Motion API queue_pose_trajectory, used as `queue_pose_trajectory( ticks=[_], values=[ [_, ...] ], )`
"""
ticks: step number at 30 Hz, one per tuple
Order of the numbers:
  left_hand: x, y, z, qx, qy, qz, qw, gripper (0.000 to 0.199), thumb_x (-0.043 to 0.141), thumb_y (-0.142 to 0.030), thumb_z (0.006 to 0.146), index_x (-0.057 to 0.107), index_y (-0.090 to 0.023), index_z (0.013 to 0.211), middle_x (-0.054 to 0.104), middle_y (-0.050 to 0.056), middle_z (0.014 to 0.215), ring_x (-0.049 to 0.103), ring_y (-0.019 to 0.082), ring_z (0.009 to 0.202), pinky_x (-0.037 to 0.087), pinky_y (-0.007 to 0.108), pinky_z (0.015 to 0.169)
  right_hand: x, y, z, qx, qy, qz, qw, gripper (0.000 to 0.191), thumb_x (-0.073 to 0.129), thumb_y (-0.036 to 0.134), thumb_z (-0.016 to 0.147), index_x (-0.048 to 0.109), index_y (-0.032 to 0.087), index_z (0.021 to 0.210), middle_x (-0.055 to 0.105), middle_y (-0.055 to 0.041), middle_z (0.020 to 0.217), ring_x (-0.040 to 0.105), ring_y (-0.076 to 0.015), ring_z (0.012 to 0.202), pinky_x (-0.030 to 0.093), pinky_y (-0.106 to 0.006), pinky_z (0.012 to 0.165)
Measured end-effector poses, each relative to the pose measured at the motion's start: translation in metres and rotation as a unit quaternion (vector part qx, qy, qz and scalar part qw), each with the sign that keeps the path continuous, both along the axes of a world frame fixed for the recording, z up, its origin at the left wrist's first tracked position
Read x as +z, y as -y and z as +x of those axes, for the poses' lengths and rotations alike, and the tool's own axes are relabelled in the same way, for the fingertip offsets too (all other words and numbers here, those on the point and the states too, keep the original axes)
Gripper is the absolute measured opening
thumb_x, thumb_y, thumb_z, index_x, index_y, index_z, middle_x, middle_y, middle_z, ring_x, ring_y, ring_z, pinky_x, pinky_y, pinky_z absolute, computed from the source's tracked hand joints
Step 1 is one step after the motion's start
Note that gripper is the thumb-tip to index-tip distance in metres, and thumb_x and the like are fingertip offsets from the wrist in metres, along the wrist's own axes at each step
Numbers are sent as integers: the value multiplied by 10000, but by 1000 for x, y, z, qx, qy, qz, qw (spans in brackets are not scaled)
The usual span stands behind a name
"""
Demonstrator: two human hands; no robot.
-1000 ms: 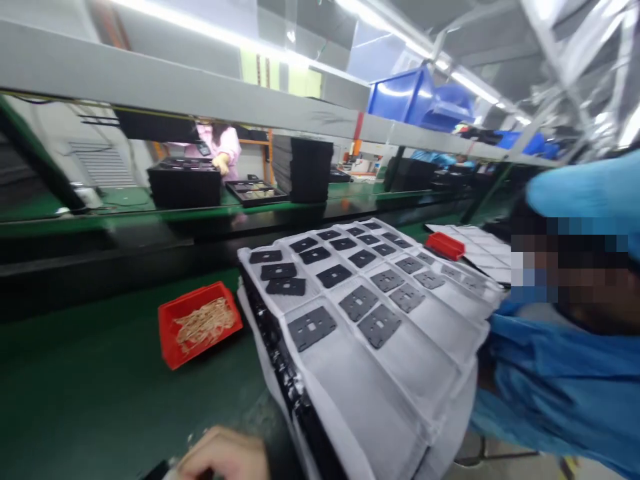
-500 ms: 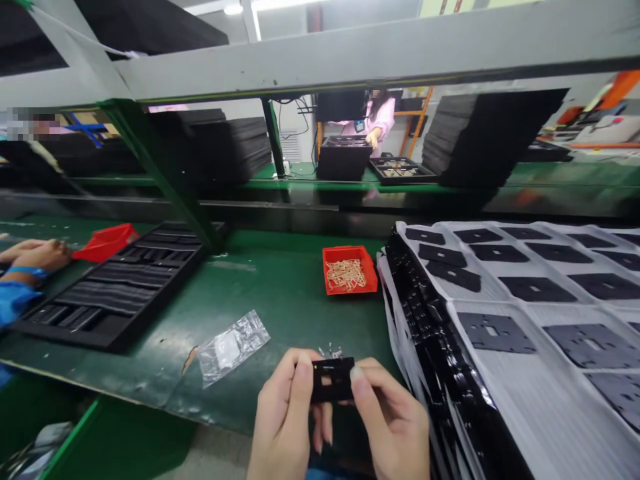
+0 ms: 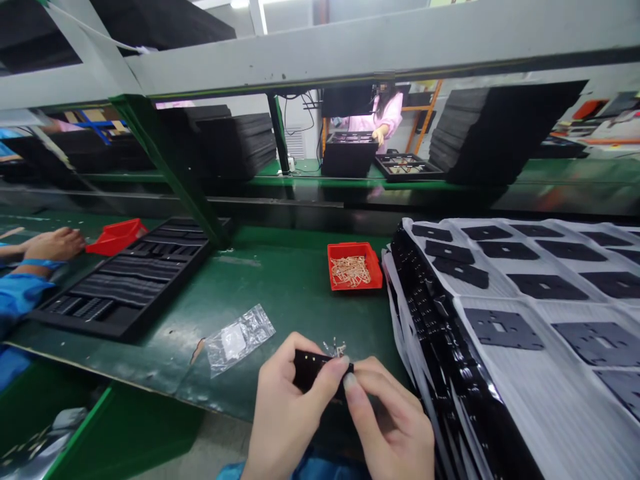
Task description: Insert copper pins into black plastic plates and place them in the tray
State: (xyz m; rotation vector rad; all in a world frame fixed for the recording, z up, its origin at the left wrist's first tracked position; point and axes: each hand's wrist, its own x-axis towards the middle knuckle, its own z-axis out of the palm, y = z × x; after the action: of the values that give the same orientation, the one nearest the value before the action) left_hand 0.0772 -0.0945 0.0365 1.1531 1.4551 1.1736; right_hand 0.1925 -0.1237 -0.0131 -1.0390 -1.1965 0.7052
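A small black plate (image 3: pixel 306 371) is held above the table's front edge. My left hand (image 3: pixel 295 407) grips it, thumb across its face near the right end. My right hand (image 3: pixel 387 417) pinches the plate's right end, its thumb touching close to the left thumb. Just beyond my fingers lie small metallic and beige pieces (image 3: pixel 338 348). A clear plastic bag (image 3: pixel 240 340) lies flat to the left. Farther back sits a red bin (image 3: pixel 355 267) with many thin beige pieces.
Stacked white trays (image 3: pixel 500 393) of dark flat plates fill the right side. At left are a black compartment tray (image 3: pixel 125 287), another red bin (image 3: pixel 117 237) and a co-worker's hands (image 3: pixel 55 245). A green post (image 3: pixel 165 167) rises behind; a person in pink (image 3: pixel 387 117) stands beyond.
My left thumb has moved right across the black plate, covering its middle opening. The plate's left end now shows more. The view has shifted slightly, and the co-worker's hands at left appear farther in.
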Motion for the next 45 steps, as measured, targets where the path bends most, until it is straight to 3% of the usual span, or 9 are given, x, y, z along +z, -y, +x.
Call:
queue_pose_trajectory(
  ticks=[4,9,18,23,27,30,38,42,45],
  values=[
    [-3,-4,-5,-27,19,-6,999,359,826,-430,821,588,-189,700,515,-74,555,457,65,465,369,148,446,-2,-3,16,55,78,23,995,216,599,150,1011,736,206,853,717,-35,814,684,-158,758,564,-262,721],
    [0,3,-16,-118,94,-65,986,499,604,-647,993,646,-176,833,458,-63,498,396,75,432,321,169,443,-5,-9,30,68,110,5,992,268,612,190,1019,688,198,762,695,-22,742,677,-141,681,563,-236,662],
    [-10,8,-9,-97,22,-47,994,500,592,-642,999,587,-208,750,527,-38,470,444,90,376,310,186,407,-2,-21,22,-1,32,-20,999,135,686,231,991,743,220,869,762,-59,967,769,-169,914,622,-228,798],
    [-8,9,1,-37,5,-16,999,457,613,-560,1002,514,-235,696,409,-92,407,393,86,332,453,204,448,-12,-18,18,-69,108,64,990,167,657,100,979,741,241,1013,733,-54,1081,733,-166,1010,619,-269,888],
    [-6,9,9,0,-29,13,999,419,560,-468,1027,502,-236,684,532,-55,465,425,83,340,400,177,394,-16,-14,14,-91,159,143,973,296,652,17,939,723,242,1117,682,-56,1149,685,-161,1011,611,-287,864],
    [-9,9,11,22,-55,17,998,409,516,-442,1040,465,-247,684,440,-77,472,433,93,348,414,178,390,-16,-11,8,-95,170,160,968,321,660,13,922,728,251,1125,666,-62,1168,653,-189,1033,607,-334,850],
    [-13,8,12,49,-89,43,994,411,502,-418,1056,492,-242,684,537,-44,428,523,113,330,378,180,379,-26,-9,1,-156,50,36,986,144,675,157,975,729,241,1079,692,-114,1194,695,-233,1104,615,-377,900],
    [-11,7,10,66,-78,39,994,430,474,-417,1076,489,-240,684,580,-32,423,531,107,309,379,166,375,-29,-13,11,-67,-4,9,998,64,668,208,997,725,222,1024,747,-94,1050,748,-201,982,631,-280,821],
    [-11,8,8,63,-48,27,996,465,473,-475,1081,477,-244,678,553,-36,412,517,109,305,381,169,364,-22,-12,10,-1,-57,-38,998,219,656,301,1026,725,212,837,741,-57,885,724,-166,797,601,-233,722]
  ],
)
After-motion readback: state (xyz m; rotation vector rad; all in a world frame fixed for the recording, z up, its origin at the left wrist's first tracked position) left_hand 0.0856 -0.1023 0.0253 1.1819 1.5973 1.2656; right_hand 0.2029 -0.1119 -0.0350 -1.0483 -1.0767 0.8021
